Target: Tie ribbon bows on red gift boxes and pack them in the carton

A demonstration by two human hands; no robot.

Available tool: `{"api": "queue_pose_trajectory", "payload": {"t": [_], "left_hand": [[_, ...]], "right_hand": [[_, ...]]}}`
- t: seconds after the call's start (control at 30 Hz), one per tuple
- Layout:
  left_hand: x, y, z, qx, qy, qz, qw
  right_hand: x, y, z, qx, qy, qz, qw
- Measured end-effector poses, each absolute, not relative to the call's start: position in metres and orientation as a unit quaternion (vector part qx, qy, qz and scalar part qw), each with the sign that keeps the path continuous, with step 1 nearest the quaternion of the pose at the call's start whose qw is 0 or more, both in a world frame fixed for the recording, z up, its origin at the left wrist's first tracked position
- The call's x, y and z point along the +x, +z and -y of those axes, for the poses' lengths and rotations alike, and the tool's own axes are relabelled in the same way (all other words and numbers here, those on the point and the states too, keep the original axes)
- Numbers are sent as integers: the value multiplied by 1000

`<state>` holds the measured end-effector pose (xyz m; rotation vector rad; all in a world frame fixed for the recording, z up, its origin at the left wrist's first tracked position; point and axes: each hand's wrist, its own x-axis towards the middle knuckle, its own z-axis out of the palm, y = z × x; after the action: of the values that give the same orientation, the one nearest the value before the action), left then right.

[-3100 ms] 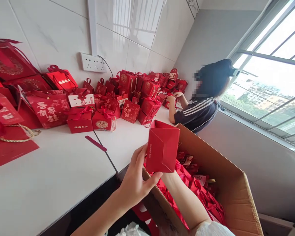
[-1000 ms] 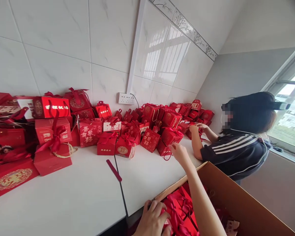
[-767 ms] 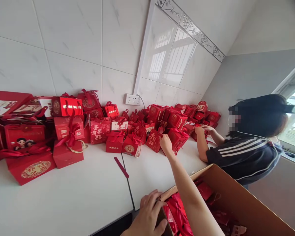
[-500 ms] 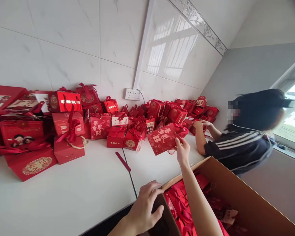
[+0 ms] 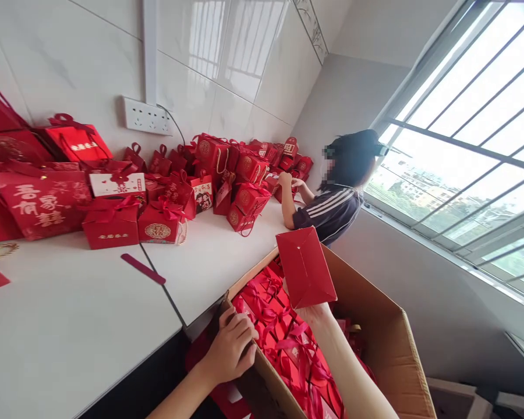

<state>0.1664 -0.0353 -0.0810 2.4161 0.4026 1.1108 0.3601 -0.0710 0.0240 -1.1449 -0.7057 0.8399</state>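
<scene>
My right hand (image 5: pixel 312 314) holds a red gift box (image 5: pixel 306 269) above the open cardboard carton (image 5: pixel 375 291). The gift box has a plain, creased panel toward me, and it hides most of my right fingers. On the carton's near left edge, my left hand (image 5: pixel 233 346) is closed over the rim. Inside the carton lie many red gift boxes with ribbon bows (image 5: pixel 283 331), packed side by side.
A white table (image 5: pixel 82 314) carries crowded red gift boxes (image 5: pixel 248 201) along the tiled wall. A dark red strip (image 5: pixel 143 269) lies on it. At the far end, a person in a striped sleeve (image 5: pixel 332 206) handles something by the boxes. A barred window (image 5: pixel 463 145) is right.
My right hand has brought the gift box from over the table to above the carton, turning it. My left hand has closed over the carton's rim. The view has swung right.
</scene>
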Motion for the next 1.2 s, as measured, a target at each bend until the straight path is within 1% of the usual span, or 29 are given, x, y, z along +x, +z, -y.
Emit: {"api": "queue_pose_trajectory", "payload": {"t": [0.07, 0.1, 0.13, 0.17, 0.2, 0.23, 0.27, 0.3, 0.33, 0.37, 0.57, 0.67, 0.87, 0.93, 1.03, 1.13, 1.2], "left_hand": [[165, -77, 34, 878, 398, -143, 223], [165, -76, 34, 876, 403, -144, 223], [165, -76, 34, 874, 406, -146, 223], [165, -76, 34, 874, 406, -147, 223], [165, -76, 35, 876, 402, -146, 221], [165, -76, 35, 879, 397, -147, 219], [165, -75, 35, 883, 390, -146, 216], [164, -74, 35, 887, 385, -144, 211], [163, -72, 35, 889, 382, -141, 207], [162, -71, 34, 891, 380, -140, 205], [162, -69, 33, 889, 391, -129, 200], [164, -74, 33, 882, 406, -131, 199], [165, -77, 34, 881, 408, -131, 201], [167, -78, 35, 866, 435, -130, 207], [170, -81, 36, 843, 475, -133, 216], [172, -83, 36, 839, 483, -129, 217], [174, -85, 35, 836, 489, -128, 215]], "right_hand": [[369, 23, 81, -539, 408, 293, 676], [376, 23, 85, -553, 406, 286, 670], [385, 22, 89, -569, 374, 285, 675], [397, 22, 93, -595, 305, 290, 685], [412, 20, 96, -636, 200, 301, 682], [428, 18, 100, -681, 77, 314, 657], [444, 14, 105, -723, -40, 326, 607], [460, 9, 109, -755, -118, 336, 551], [475, 3, 114, -779, -161, 344, 499], [486, -6, 118, -796, -170, 351, 464], [508, -77, 122, -838, -69, 388, 376], [518, -103, 108, -860, -35, 376, 344], [554, -106, 90, -887, 8, 353, 298], [554, -110, 91, -890, 25, 358, 282], [544, -125, 92, -889, 86, 377, 246], [536, -137, 83, -891, 152, 376, 205], [535, -137, 74, -895, 168, 367, 191]]}}
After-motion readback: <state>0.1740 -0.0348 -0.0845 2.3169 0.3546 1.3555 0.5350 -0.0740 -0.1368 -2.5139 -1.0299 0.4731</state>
